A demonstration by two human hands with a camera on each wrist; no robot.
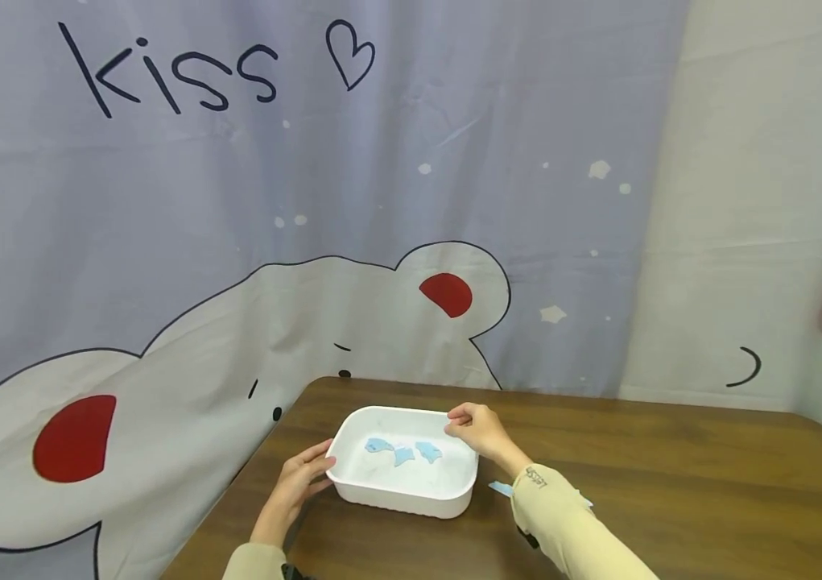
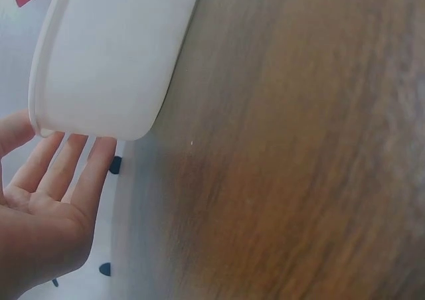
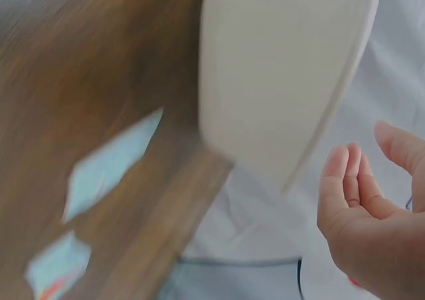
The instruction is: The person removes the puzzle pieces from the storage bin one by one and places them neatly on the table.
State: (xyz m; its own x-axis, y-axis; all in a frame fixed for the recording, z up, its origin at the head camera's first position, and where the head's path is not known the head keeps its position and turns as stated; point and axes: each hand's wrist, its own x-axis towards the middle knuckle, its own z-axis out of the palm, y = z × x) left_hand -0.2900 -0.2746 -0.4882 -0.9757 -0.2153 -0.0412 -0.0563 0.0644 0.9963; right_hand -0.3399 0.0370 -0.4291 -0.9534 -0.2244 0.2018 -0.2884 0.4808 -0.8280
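A white plastic tub [image 1: 402, 498] stands on the table, and three light-blue torn paper pieces [image 1: 403, 456] lie on its floor. My left hand [image 1: 296, 486] grips the tub's left side. In the left wrist view, its thumb is at the rim and its fingers [image 2: 96, 170] rest against the outer wall. Above the far right corner of the tub is my right hand [image 1: 481, 431]. The right wrist view shows its fingers [image 3: 332, 194] loosely bent, the thumb apart and nothing between them. Right of the tub, a blue paper scrap [image 3: 109, 167] lies on the table, partly under the right forearm in the head view.
Another scrap [image 3: 60, 263] with a reddish mark lies beside the first. The brown wooden table [image 1: 671, 475] extends to the right. Behind it hangs a curtain [image 1: 563, 201] with a white cartoon animal and the word "kiss".
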